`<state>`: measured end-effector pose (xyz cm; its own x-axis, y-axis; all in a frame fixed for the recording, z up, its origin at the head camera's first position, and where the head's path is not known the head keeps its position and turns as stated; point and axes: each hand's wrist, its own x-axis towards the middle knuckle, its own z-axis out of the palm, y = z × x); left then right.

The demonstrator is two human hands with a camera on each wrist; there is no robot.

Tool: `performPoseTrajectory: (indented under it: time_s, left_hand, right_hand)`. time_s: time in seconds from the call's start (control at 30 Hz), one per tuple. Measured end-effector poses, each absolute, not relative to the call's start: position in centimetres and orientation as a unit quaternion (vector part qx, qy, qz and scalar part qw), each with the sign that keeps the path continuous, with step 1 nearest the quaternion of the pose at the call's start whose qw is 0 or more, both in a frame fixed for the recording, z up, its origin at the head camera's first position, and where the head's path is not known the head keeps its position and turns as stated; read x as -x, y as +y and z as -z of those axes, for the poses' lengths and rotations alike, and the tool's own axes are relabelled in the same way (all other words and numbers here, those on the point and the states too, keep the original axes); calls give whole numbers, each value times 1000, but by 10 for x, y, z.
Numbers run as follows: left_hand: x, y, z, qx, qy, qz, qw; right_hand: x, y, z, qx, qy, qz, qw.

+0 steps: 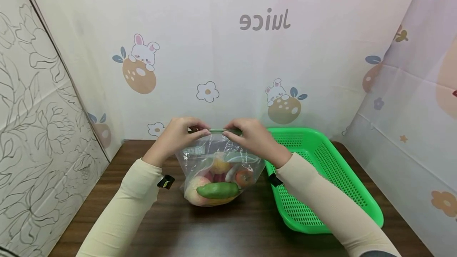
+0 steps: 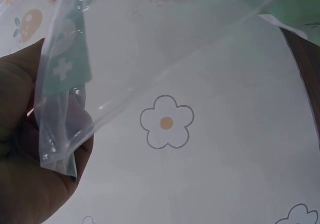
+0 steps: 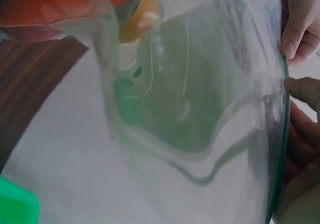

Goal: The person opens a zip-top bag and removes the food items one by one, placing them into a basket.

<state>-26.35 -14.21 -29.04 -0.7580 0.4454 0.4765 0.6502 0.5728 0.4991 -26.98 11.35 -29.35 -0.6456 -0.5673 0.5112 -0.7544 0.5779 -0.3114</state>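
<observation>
A clear zip bag (image 1: 194, 156) holds several fruits and vegetables, its top edge drawn up above the table. Against its front lies a long green vegetable (image 1: 218, 190), with a round pinkish-white fruit (image 1: 192, 193) at the left and an orange-red round one (image 1: 244, 178) at the right. My left hand (image 1: 180, 135) pinches the bag's top edge left of centre. Close by, my right hand (image 1: 251, 136) pinches that edge between thumb and fingers. A dark green zip strip (image 3: 286, 129) runs along the edge in the right wrist view.
To the right of the bag, partly under my right forearm, stands a green plastic basket (image 1: 326, 165) with perforated walls. The brown wooden table (image 1: 214, 233) meets a printed cloth backdrop (image 1: 221, 50) behind and at the sides.
</observation>
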Motion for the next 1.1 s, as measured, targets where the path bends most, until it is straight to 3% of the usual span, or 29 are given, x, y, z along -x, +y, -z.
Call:
performPoseTrajectory:
  time_s: [1.1]
  left_hand:
    - [255,-168,291,296,-879,341,150]
  right_hand:
    - [268,114,297,-400,-851,-278,198]
